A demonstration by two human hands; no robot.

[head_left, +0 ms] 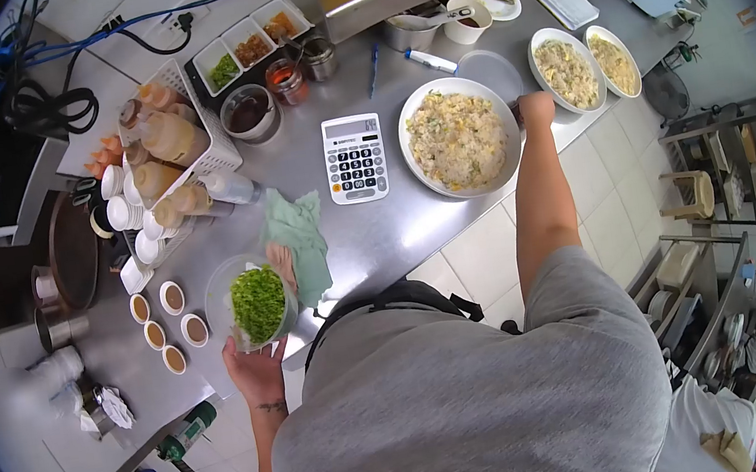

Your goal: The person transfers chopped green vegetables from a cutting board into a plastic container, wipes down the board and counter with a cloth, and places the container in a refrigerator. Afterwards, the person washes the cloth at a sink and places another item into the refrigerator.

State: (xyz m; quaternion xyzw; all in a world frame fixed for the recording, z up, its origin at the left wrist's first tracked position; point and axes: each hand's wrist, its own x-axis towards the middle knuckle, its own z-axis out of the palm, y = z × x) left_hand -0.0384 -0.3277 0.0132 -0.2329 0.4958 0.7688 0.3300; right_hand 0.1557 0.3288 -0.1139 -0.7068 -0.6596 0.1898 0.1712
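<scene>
In the head view, my left hand (257, 371) grips the near side of a clear plastic tub of chopped greens (260, 306) at the counter's front edge. A green cloth (295, 237) lies beside the tub; a pinkish patch between them is unclear. My right hand (535, 109) is closed in a fist at the right rim of a large white bowl of fried rice (458, 141). Something dark shows by its fingers, but I cannot make out what it holds. Two smaller white bowls of fried rice (565, 70) (613, 62) stand farther right.
A white calculator (355, 160) lies left of the large bowl. Behind are a sauce pot (249, 113), a red jar (286, 82) and a tray of toppings (252, 44). Squeeze bottles fill a white basket (209, 129). Several small sauce cups (172, 298) sit at left.
</scene>
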